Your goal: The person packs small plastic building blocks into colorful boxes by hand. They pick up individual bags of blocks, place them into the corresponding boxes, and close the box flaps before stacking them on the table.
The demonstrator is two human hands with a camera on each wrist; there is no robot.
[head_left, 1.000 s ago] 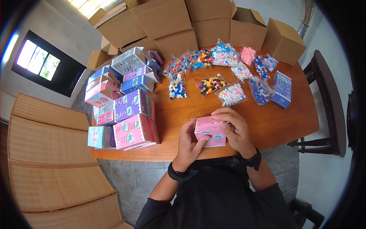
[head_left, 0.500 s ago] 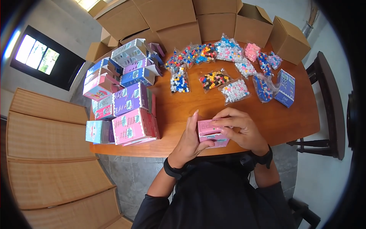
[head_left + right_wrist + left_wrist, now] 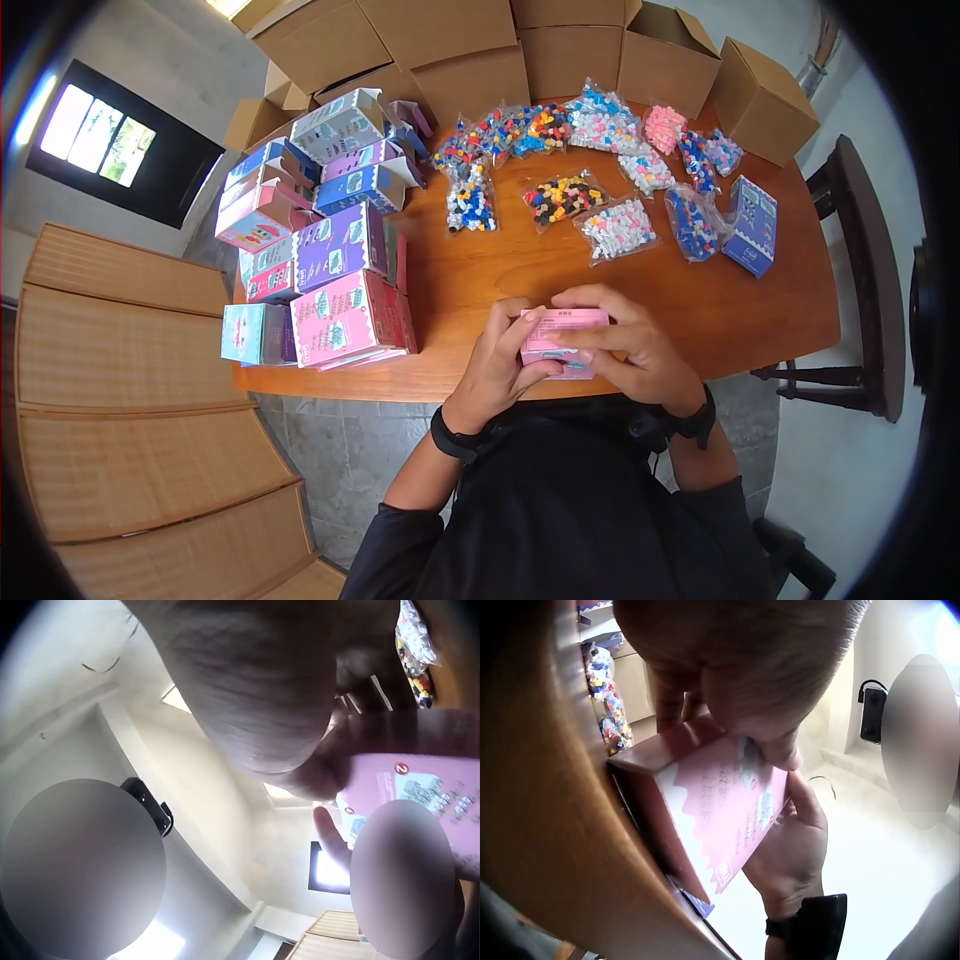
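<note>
A pink box (image 3: 562,320) with a white wavy border is held at the table's near edge, between both hands. The left hand (image 3: 492,362) grips its left end, thumb on the near side and a finger over the top edge. From the right, the right hand (image 3: 645,355) holds the box with its fingers across the top and thumb at the near face. In the left wrist view the pink box (image 3: 720,802) shows its printed side, with a thumb of each hand against it. The right wrist view shows part of the box (image 3: 420,780) beside the right hand (image 3: 262,697).
Stacked pink, purple and blue boxes (image 3: 335,320) stand on the table's left. Bags of coloured pieces (image 3: 620,228) lie across the back and middle of the table (image 3: 470,290). A blue box (image 3: 750,228) stands at the right, with cardboard cartons (image 3: 465,80) behind.
The left hand's raised fingers have come down over the box's left end. The box's top flap, lifted a little half a second ago, now looks lower. The view has shifted slightly.
</note>
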